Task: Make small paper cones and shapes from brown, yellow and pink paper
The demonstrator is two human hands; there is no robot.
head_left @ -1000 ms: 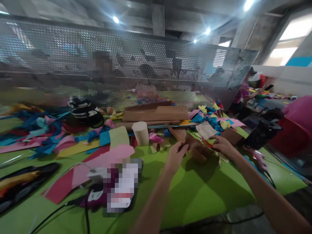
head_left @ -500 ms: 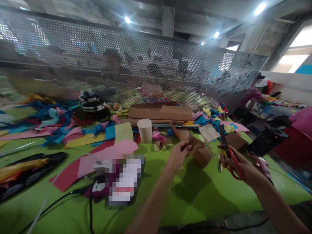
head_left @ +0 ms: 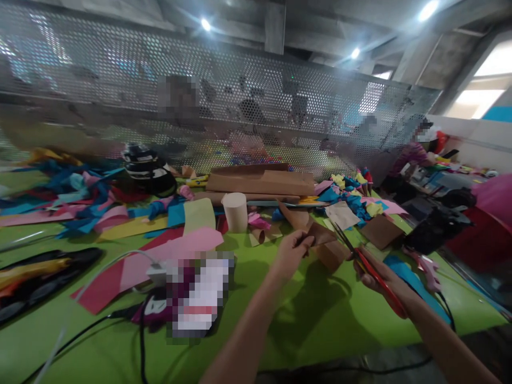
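Observation:
My left hand point(head_left: 294, 253) pinches a piece of brown paper point(head_left: 322, 234) between thumb and fingers, above the green table. Curled brown paper point(head_left: 333, 256) hangs just below and to the right of those fingers. My right hand point(head_left: 378, 277) is wrapped round red-handled scissors point(head_left: 370, 268). Their dark blades point up and left, close to the right side of the brown paper. From this view I cannot tell whether the blades touch it.
The green table point(head_left: 316, 330) holds a white roll point(head_left: 234, 212), folded brown paper point(head_left: 260, 181), a phone point(head_left: 204, 293), a power strip with cables point(head_left: 154, 309), and coloured scraps. Beyond stands a perforated metal screen point(head_left: 224, 106). A person point(head_left: 408, 157) is at the far right.
My right hand has turned the scissors, bringing the blades down and left toward the brown paper. A blue piece now shows beside the right forearm. My left hand keeps its pinch on the paper.

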